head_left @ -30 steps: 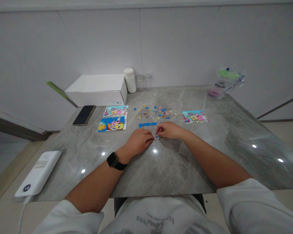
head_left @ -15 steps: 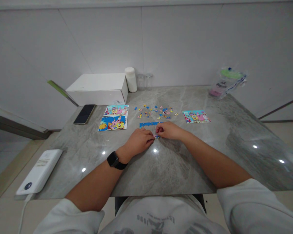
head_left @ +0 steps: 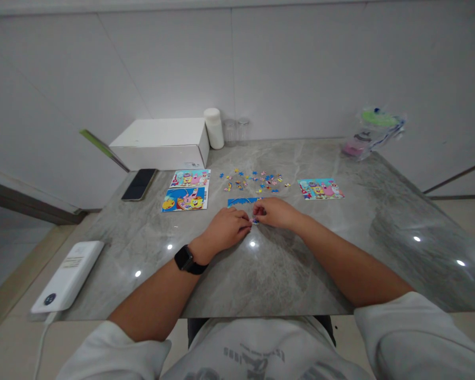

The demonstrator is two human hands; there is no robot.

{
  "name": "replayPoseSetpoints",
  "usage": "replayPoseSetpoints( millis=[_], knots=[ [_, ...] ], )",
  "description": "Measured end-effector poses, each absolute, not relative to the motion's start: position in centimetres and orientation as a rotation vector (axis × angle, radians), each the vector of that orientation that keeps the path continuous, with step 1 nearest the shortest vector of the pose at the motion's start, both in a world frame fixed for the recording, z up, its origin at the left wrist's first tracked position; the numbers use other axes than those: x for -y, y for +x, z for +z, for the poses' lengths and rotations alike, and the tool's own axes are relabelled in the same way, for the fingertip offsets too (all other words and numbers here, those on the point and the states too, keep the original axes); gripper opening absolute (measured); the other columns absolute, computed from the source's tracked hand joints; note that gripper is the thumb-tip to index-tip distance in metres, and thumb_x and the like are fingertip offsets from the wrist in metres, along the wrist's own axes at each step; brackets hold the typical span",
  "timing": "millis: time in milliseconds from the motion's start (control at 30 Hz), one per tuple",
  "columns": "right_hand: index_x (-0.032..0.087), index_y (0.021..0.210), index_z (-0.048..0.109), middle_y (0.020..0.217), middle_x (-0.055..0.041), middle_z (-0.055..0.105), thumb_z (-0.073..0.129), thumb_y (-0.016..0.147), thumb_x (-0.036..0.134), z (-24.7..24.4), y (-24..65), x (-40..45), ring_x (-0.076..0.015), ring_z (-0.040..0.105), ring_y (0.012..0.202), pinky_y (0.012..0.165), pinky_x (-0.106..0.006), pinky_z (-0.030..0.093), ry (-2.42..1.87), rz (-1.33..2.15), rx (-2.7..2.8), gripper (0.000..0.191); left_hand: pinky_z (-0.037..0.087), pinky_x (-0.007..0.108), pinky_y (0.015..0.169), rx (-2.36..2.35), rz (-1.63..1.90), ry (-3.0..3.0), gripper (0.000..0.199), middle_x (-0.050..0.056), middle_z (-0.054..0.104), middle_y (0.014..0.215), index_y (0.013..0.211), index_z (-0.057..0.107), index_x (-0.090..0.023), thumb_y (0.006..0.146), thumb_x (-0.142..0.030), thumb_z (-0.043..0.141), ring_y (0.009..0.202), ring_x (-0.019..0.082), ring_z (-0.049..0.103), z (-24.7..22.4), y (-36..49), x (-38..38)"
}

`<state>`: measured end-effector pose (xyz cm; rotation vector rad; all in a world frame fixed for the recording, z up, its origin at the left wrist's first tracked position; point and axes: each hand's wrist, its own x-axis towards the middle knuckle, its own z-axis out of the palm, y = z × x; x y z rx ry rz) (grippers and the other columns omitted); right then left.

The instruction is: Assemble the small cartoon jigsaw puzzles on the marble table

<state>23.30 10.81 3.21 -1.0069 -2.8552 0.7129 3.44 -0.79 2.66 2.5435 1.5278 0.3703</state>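
My left hand [head_left: 230, 228], with a black watch at its wrist, rests on the table, fingers bent together. Its fingertips hold the edge of a few small jigsaw pieces [head_left: 255, 221]. Opposite it, my right hand [head_left: 274, 212] has thumb and forefinger pinched together at the same pieces, partly hiding them. Just beyond both hands lies a blue strip of puzzle [head_left: 239, 201], partly covered by them. Farther back, several loose jigsaw pieces [head_left: 267, 182] are scattered in blue, yellow and pink.
Cartoon picture sheets [head_left: 187, 199] lie at left, and another picture card [head_left: 321, 189] at right. A phone [head_left: 139, 184], white box [head_left: 162, 157], white bottle [head_left: 214, 129] and two glasses [head_left: 243, 132] stand behind. A power bank [head_left: 68, 277] sits front left, a plastic bag [head_left: 374, 134] back right.
The view has shifted slightly. Both hands stay at the small jigsaw pieces in nearly the same pose, with only slight finger movement.
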Motion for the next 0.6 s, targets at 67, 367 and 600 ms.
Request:
replayPoseSetpoints(
  millis=[67, 367, 600],
  knots=[
    [0.022, 0.098, 0.078, 0.098, -0.0047, 0.080, 0.077, 0.085, 0.024, 3.17, 23.50, -10.73, -0.0214, 0.071, 0.091, 0.080, -0.028, 0.046, -0.915, 0.666, 2.882, 0.013, 0.051, 0.040, 0.090, -1.528, 0.360, 2.552, 0.021, 0.005, 0.079, 0.111, 0.107, 0.083, -0.026, 0.102, -0.032, 0.064, 0.103, 0.024, 0.070, 2.64, 3.43, 0.78],
    [0.024, 0.098, 0.079, 0.102, -0.0041, 0.080, 0.077, 0.084, 0.020, 2.24, 23.70, -10.72, -0.0238, 0.071, 0.099, 0.084, -0.032, 0.048, -0.826, 0.613, 2.934, 0.015, 0.051, 0.040, 0.090, -1.532, 0.347, 2.553, 0.022, 0.004, 0.079, 0.111, 0.104, 0.083, -0.025, 0.103, -0.033, 0.063, 0.102, 0.024, 0.071, 3.11, 3.62, 0.91],
    [0.025, 0.094, 0.080, 0.098, -0.0040, 0.080, 0.077, 0.085, 0.023, 2.51, 23.80, -10.78, -0.0236, 0.071, 0.095, 0.082, -0.032, 0.048, -0.866, 0.594, 2.940, 0.010, 0.051, 0.040, 0.092, -1.524, 0.373, 2.535, 0.023, 0.005, 0.079, 0.111, 0.105, 0.084, -0.025, 0.102, -0.035, 0.063, 0.103, 0.024, 0.071, 3.16, 3.51, 1.01]
  ],
)
